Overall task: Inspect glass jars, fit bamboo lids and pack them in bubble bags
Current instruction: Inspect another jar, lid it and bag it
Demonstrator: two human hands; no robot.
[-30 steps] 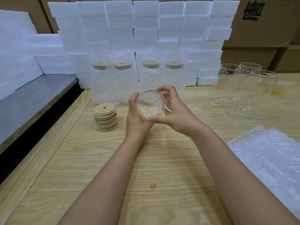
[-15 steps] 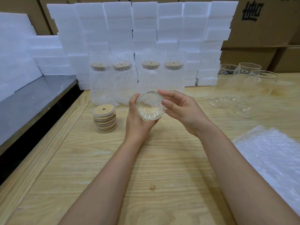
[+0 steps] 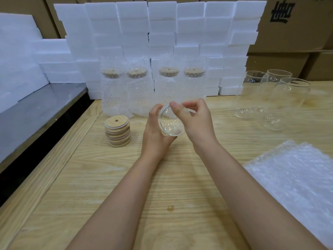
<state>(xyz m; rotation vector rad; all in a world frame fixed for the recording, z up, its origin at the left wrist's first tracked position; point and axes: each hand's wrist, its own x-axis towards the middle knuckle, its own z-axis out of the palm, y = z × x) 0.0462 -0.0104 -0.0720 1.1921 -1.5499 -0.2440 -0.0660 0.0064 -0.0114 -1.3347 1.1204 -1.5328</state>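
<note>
I hold a clear glass jar (image 3: 170,126) on its side above the wooden table, its round base turned toward me. My left hand (image 3: 155,134) grips it from the left and below. My right hand (image 3: 195,123) curls round its right side, thumb on the upper edge. A stack of bamboo lids (image 3: 117,130) stands just left of my hands. Several lidded jars in bubble bags (image 3: 153,91) stand in a row behind. Three bare glass jars (image 3: 273,100) stand at the right. A pile of flat bubble bags (image 3: 297,179) lies at the near right.
A wall of white foam blocks (image 3: 162,33) rises behind the packed jars, with cardboard boxes (image 3: 292,24) beyond. A grey metal surface (image 3: 36,112) adjoins the wooden table (image 3: 111,186) on the left, with more foam on it.
My right hand let go of the jar, opened beside it, then took hold again with the thumb on top. The jar has sunk and tilted slightly.
</note>
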